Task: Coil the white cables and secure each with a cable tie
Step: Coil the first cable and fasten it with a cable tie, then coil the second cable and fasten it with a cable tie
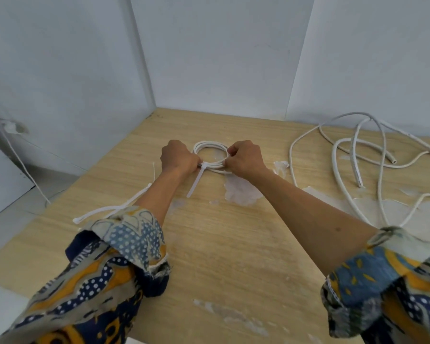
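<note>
A small coil of white cable (209,146) lies on the wooden table (233,244) at the middle back. A white cable tie (196,181) is wrapped round the coil's near side, and its tail points toward me. My left hand (178,156) is curled at the tie's head on the coil's left. My right hand (245,157) grips the coil's right side with its fingers curled round the strands. Loose white cables (358,150) sprawl uncoiled at the back right.
Several spare cable ties (109,209) lie by the table's left edge, partly under my left forearm. White walls close the back and left. Patches of white residue (241,192) mark the tabletop. A thin cord (23,167) hangs down the left wall.
</note>
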